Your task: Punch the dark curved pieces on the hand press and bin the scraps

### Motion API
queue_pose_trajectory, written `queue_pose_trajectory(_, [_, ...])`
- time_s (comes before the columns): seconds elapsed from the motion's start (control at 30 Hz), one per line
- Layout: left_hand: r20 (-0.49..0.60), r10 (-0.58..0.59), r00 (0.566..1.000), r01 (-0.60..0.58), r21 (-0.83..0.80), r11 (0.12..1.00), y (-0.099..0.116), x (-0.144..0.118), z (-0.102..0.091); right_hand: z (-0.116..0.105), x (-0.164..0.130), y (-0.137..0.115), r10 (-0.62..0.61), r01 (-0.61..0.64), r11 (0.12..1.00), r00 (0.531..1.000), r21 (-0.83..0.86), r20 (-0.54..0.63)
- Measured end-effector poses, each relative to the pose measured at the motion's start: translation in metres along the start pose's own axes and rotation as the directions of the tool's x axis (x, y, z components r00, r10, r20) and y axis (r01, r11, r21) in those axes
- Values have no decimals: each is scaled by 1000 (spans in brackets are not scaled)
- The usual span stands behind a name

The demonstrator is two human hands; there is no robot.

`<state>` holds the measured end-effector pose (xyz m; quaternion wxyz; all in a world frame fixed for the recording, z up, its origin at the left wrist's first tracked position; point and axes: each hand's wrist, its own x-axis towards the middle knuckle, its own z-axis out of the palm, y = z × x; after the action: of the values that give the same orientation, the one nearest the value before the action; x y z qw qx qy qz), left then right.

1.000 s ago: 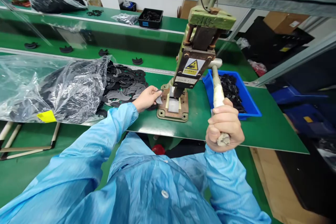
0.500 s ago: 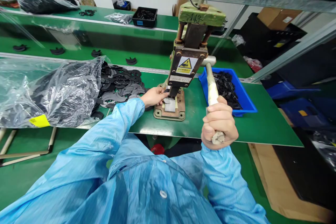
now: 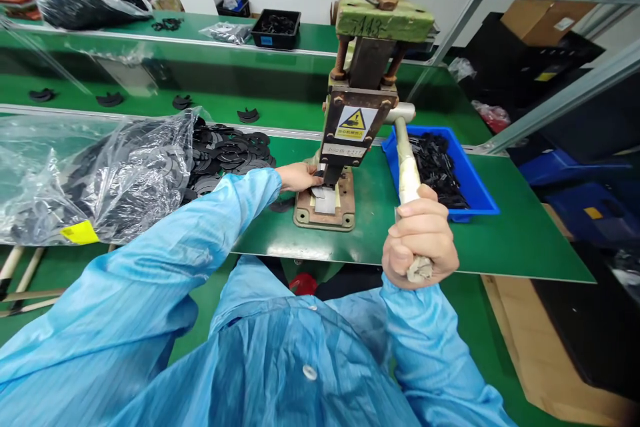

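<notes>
Right hand [image 3: 419, 237] clamped round the lever [image 3: 406, 167]; left hand [image 3: 299, 177] at the press [image 3: 357, 113] base, fingertips hidden under the head, grip unclear. Left: bag [image 3: 90, 173] and loose black parts [image 3: 227, 153]. Right, beyond the lever: blue bin [image 3: 475, 183].
</notes>
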<state>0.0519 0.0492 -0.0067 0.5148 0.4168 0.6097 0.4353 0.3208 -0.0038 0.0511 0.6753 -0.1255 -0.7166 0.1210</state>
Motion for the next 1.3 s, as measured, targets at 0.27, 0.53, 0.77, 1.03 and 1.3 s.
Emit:
queue_pose_trajectory(0.27, [69, -167, 983, 151, 196, 969, 9, -13, -3, -2, 0, 3, -32, 33, 999, 999, -22, 33])
queue_pose_trajectory(0.53, [47, -202, 978, 194, 148, 970, 11, -24, -8, -6, 2, 3, -65, 65, 998, 995, -5, 79])
queue_pose_trajectory(0.77, [193, -63, 979, 39, 124, 991, 23, -36, -16, -4, 1, 4, -67, 67, 998, 996, 7, 54])
queue_pose_trajectory(1.03, [168, 164, 972, -234, 735, 637, -4, -64, -81, -3, 0, 3, -53, 54, 998, 998, -25, 41])
queue_pose_trajectory(1.3, [297, 142, 944, -319, 931, 176, -39, -87, -79, 0, 3, -2, -17, 17, 1000, 1000, -2, 19])
